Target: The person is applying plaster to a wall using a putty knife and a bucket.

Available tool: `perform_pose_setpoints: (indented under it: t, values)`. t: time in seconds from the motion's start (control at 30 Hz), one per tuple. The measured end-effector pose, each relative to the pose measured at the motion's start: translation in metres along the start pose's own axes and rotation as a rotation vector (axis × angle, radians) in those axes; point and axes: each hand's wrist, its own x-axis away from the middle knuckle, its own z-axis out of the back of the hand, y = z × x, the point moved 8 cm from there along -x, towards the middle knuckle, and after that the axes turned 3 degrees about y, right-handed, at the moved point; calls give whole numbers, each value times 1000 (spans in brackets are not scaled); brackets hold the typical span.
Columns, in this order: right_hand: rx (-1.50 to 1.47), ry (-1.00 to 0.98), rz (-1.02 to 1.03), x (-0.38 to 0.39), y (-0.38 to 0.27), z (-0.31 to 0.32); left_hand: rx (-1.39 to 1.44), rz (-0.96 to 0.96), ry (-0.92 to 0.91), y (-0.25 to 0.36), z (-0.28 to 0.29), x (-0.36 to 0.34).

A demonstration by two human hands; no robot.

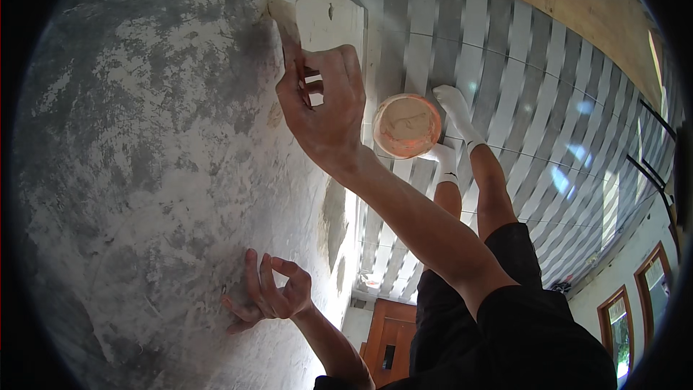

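My right hand (328, 105) is closed around a putty knife (290, 32), its thumb on one side and its fingers on the other. The flat blade meets the patchy grey-and-white wall (159, 152) near the upper edge, with a beige smear around its tip. Lower down, my left hand (278, 290) is open, fingers spread and bent, holding nothing. Some of its fingertips seem to rest against the wall; exact contact is hard to make out. A round orange-rimmed bucket (407, 126) of beige paste stands on the floor beside my feet.
My white-socked feet (455, 112) are on the grey-and-white striped tile floor (534, 87). A wooden board (577, 0) lies at the upper right. A brown door (390, 325) shows at the bottom, and framed windows (619, 328) at the lower right.
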Motion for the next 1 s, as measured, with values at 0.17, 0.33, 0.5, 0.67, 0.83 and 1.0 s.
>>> perform_pose_setpoints:
  t: [0.17, 0.33, 0.5, 0.67, 0.83, 1.0]
  values:
    - [12, 69, -17, -1, -5, 10, 20, 3, -20, 1, 0, 0]
    - [-55, 34, -68, 3, -2, 6, 35, -10, -19, 1, 0, 0]
    - [-15, 31, -102, 0, 8, 10, 53, -8, -23, 1, 0, 2]
    - [63, 10, -51, -7, 5, 13, 32, -5, 8, 2, 3, -2]
    - [-2, -33, -65, -5, 0, 4, 43, -7, 11, 3, 2, 0]
    - [29, 27, 3, -5, -10, 13, 33, -11, 2, 2, 2, 0]
